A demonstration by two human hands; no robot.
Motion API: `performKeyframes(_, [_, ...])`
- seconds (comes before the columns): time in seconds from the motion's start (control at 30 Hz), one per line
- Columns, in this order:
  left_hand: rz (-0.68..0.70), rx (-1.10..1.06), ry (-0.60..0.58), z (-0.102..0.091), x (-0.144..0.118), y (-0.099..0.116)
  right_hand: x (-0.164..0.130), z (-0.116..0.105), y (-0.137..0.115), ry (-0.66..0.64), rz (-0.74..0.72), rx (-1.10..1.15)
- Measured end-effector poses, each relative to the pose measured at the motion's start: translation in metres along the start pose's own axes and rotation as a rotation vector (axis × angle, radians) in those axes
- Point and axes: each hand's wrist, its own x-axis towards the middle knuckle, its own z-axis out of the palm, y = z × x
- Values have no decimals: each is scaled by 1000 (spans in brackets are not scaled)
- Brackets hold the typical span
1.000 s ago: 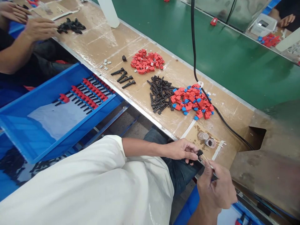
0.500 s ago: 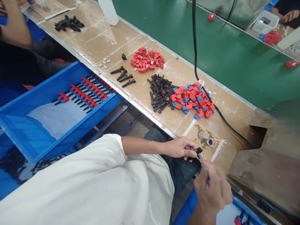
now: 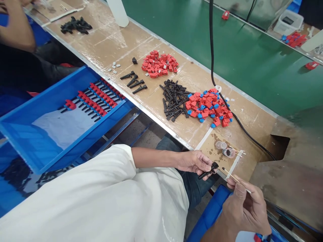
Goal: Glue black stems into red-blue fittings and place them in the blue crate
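Note:
My left hand (image 3: pixel 195 162) pinches a black plastic piece (image 3: pixel 209 170), a rod with a blocky end, over the table's front edge. To its right, my right hand (image 3: pixel 246 205) grips a thin cotton swab (image 3: pixel 233 178) whose far tip is dark. That tip is a short way from the black piece, not touching it. Past my hands stand two small clear cups, one holding dark liquid (image 3: pixel 228 153) and the other pale (image 3: pixel 221 145). Several more swabs (image 3: pixel 238 152) lie beside them. Similar black rods (image 3: pixel 174 99) are heaped farther up the table.
Red-and-blue pieces (image 3: pixel 209 106) and red blocks (image 3: pixel 160 64) lie in piles. A blue bin (image 3: pixel 58 141) at left holds rows of assembled pieces. A black cable (image 3: pixel 212 43) hangs across the table (image 3: pixel 252 117). A metal housing (image 3: pixel 280 181) stands at right; another person's arm (image 3: pixel 20 30) is upper left.
My right hand has moved right and down, taking the swab off the black piece. The left hand has turned the black piece so its rod shows more.

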Motion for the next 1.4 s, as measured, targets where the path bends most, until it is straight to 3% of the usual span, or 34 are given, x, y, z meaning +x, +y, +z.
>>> performKeyframes(0.37, [17,2,-12,-2,1,-3,-4,-1,9,-131,-243,-91])
performKeyframes(0.53, [58,-1,32,-5,1,-6,-4,-3,5,-300,-449,-183])
performKeyframes(0.6, [44,-11,25,-7,0,-5,-3,-3,3,-262,-333,-120])
performKeyframes(0.73, [25,-20,40,-8,-2,-3,7,4,7,52,118,34])
performKeyframes(0.8, [23,-34,51,-8,-3,-3,17,10,18,150,240,6])
performKeyframes(0.97, [31,-44,44,-10,-2,-5,32,22,54,12,292,-186])
performKeyframes(1.1, [44,-63,61,-15,-3,-6,31,22,66,-90,353,-214])
performKeyframes(1.3, [76,-98,71,-21,-9,-3,38,10,53,-28,406,-235])
performKeyframes(1.4, [101,-143,54,-23,-13,2,50,12,35,49,301,-312])
